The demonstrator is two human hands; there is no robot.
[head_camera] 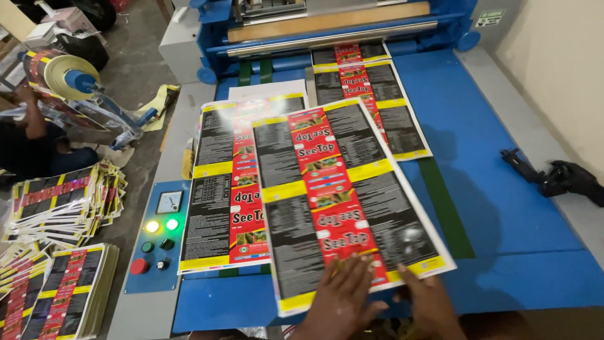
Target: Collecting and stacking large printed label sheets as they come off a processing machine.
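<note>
A large glossy printed sheet (pixel 343 189), black with red and yellow panels, lies slanted on the blue machine bed (pixel 497 189). My left hand (pixel 343 299) rests flat on its near edge, fingers spread. My right hand (pixel 425 305) presses the sheet's near right corner. Under it lies a second like sheet (pixel 220 189), square to the bed. A third sheet (pixel 384 94) comes out from the rollers (pixel 333 39) at the far end.
A control panel (pixel 157 236) with lit lamps, knobs and a red button sits left of the bed. Stacks of printed sheets (pixel 60 293) lie on the floor at left. A person (pixel 25 145) sits beside a film roll (pixel 63 75). A black tool (pixel 557 176) lies at right.
</note>
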